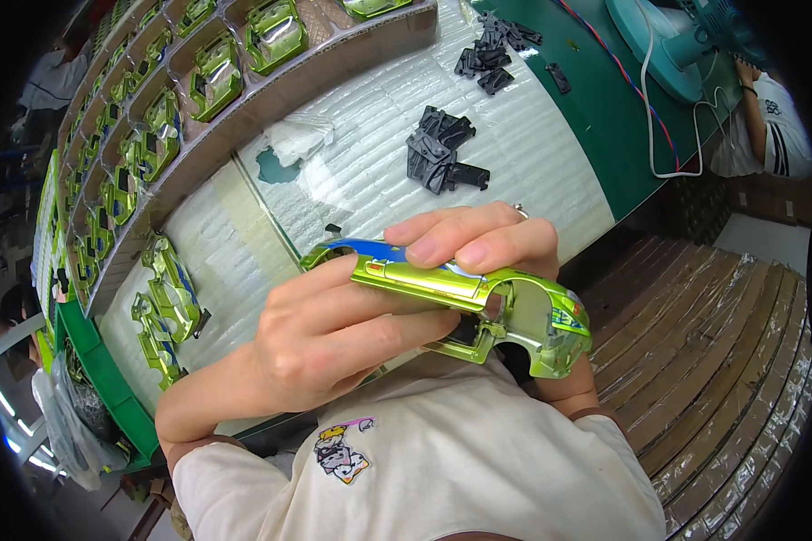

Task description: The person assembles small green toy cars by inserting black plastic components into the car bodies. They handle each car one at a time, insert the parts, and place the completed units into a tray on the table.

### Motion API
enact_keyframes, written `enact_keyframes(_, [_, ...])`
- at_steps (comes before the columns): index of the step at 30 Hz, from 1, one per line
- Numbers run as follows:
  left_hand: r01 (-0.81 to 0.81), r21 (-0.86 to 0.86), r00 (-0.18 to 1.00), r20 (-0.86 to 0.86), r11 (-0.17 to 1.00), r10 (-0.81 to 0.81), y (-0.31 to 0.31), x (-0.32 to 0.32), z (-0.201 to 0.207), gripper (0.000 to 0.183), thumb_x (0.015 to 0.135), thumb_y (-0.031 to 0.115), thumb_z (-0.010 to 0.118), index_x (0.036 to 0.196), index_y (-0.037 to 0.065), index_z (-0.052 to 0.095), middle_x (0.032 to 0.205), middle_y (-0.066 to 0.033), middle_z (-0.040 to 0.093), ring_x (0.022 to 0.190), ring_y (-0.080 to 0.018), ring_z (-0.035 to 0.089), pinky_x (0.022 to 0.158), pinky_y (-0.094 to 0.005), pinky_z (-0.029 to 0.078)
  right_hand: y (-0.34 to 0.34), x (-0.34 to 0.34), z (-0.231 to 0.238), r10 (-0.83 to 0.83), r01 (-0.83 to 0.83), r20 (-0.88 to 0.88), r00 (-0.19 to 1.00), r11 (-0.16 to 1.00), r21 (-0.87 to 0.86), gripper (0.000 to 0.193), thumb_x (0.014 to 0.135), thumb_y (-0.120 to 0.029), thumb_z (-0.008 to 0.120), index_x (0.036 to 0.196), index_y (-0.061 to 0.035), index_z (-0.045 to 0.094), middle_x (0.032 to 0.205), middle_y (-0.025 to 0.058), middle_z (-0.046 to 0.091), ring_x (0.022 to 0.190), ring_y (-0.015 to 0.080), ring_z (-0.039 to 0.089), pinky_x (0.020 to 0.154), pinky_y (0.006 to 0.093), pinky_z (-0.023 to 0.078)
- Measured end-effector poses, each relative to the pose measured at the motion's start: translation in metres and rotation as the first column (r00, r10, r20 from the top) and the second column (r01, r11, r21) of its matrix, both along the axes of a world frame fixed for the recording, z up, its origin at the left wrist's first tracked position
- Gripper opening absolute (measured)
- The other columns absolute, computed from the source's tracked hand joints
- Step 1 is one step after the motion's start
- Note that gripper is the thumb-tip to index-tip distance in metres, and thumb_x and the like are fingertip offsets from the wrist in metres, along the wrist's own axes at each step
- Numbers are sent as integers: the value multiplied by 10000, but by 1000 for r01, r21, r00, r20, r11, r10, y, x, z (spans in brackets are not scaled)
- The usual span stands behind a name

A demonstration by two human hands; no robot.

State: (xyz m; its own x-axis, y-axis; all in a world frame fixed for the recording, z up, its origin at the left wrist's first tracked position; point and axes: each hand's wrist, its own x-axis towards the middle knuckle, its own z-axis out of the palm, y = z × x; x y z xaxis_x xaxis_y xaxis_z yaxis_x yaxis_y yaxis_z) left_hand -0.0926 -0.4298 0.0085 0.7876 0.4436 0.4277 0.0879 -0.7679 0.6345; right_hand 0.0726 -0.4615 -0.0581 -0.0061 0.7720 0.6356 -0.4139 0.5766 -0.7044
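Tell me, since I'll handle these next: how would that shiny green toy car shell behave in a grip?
The green car shell looks hollow and thin-walled, so probably light. Its glossy finish may be slippery. The left hand and right hand both hold it; the thin window pillars seem fragile.

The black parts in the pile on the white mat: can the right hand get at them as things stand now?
Probably not at once. The right hand grips the green car shell together with the left hand. The black parts lie uncovered on the white mat, beyond the shell.
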Motion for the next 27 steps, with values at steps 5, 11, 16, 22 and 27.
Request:
enact_keyframes(5, [-60, -92, 998, -37, 994, 57, -4, -1, 5, 275, 586, 49, 691, 857, 15, 667, 835, -97, 655, 747, -230, 623, 643, -307, 487, -3, -2, 2, -15, 14, -27, 1000, 999, -37, 287, 773, -34, 628, 1024, -27, 489, 1008, 190, 588, 955, 305, 599, 864, 435, 485])
enact_keyframes(11, [55, -68, 993, -98, 996, -61, 2, -5, 9, 267, 611, 35, 703, 874, 20, 658, 854, -105, 665, 779, -234, 630, 686, -320, 487, 2, -2, -1, 26, -26, -13, 1000, 999, 23, 335, 737, -18, 664, 1022, -32, 489, 1009, 184, 588, 961, 311, 596, 869, 432, 485])
enact_keyframes(16, [105, 11, 994, -7, 994, -105, 4, -6, -2, 298, 572, 54, 637, 868, 19, 653, 869, -76, 640, 733, -213, 602, 632, -294, 486, 3, -5, 1, 43, -43, -29, 999, 999, 6, 363, 721, -19, 686, 1022, -37, 484, 1015, 178, 583, 969, 298, 593, 855, 403, 491])
enact_keyframes(22, [60, 42, 998, 17, 997, -61, 0, -6, -1, 286, 619, -3, 695, 897, 18, 631, 856, -101, 654, 762, -235, 629, 665, -314, 502, 4, -11, -4, 142, -152, -134, 981, 986, -63, 395, 737, -33, 683, 1052, -42, 444, 1054, 188, 561, 994, 268, 572, 864, 349, 478])
enact_keyframes(27, [4, 22, 999, 46, 1000, -5, -6, -2, 0, 283, 622, -13, 699, 896, 18, 637, 846, -105, 653, 747, -230, 634, 642, -306, 504, 1, -9, -1, 126, -133, -73, 989, 987, -88, 555, 665, -116, 773, 1096, -43, 431, 1074, 181, 550, 1018, 265, 553, 891, 359, 457])
